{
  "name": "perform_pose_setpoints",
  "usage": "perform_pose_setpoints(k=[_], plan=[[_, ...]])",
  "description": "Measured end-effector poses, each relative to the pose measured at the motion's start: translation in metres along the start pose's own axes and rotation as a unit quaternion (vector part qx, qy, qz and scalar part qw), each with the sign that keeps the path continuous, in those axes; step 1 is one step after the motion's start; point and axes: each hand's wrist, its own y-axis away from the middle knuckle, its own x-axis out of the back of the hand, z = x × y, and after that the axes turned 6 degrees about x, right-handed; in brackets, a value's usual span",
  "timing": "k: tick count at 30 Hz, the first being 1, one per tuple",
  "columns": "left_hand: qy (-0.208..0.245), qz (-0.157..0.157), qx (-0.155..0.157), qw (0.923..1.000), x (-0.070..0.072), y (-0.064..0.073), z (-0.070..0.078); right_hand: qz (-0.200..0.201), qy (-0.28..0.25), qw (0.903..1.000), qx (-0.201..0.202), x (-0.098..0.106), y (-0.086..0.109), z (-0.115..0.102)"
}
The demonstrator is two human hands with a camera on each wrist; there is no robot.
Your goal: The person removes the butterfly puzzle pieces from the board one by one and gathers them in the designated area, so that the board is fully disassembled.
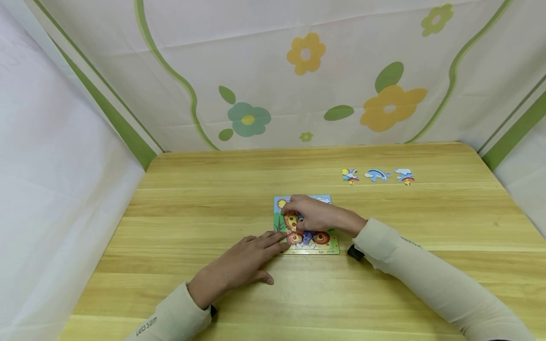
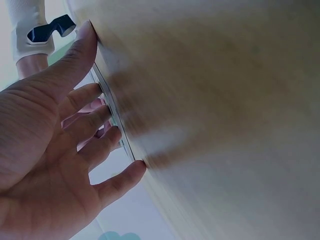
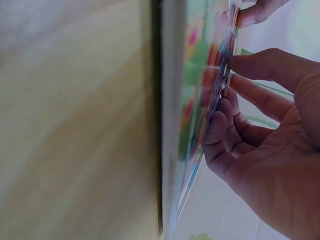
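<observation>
A jigsaw puzzle board (image 1: 334, 248) with a colourful cartoon picture lies flat on the wooden table. Over its upper left part, my right hand (image 1: 310, 213) pinches a yellow and red puzzle piece (image 1: 291, 221) between thumb and fingers, at the picture's surface. In the right wrist view that hand (image 3: 270, 120) has its other fingers bent against the board. My left hand (image 1: 251, 258) lies at the board's lower left, fingers stretched out and fingertips touching its edge. The left wrist view shows this hand (image 2: 55, 140) with its fingers spread and thumb apart.
Three loose puzzle pieces lie in a row toward the table's back right: one with a yellow sun (image 1: 350, 175), one with a rainbow (image 1: 377, 175) and one with a cloud (image 1: 404, 175). A flowered white cloth (image 1: 273, 85) hangs behind the wooden table (image 1: 192, 203).
</observation>
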Motion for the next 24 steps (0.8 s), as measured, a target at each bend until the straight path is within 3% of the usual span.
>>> perform_pose_setpoints(k=[10,24], plan=[[0.002,0.003,0.001,1.0,-0.0012,0.0003,-0.0008,0.0,0.023,0.9995,0.023,-0.0012,-0.0012,-0.0031],[0.0,0.004,0.0,1.0,-0.0027,-0.0009,-0.0014,0.009,0.026,0.9996,0.0,-0.0006,-0.0016,-0.0044]])
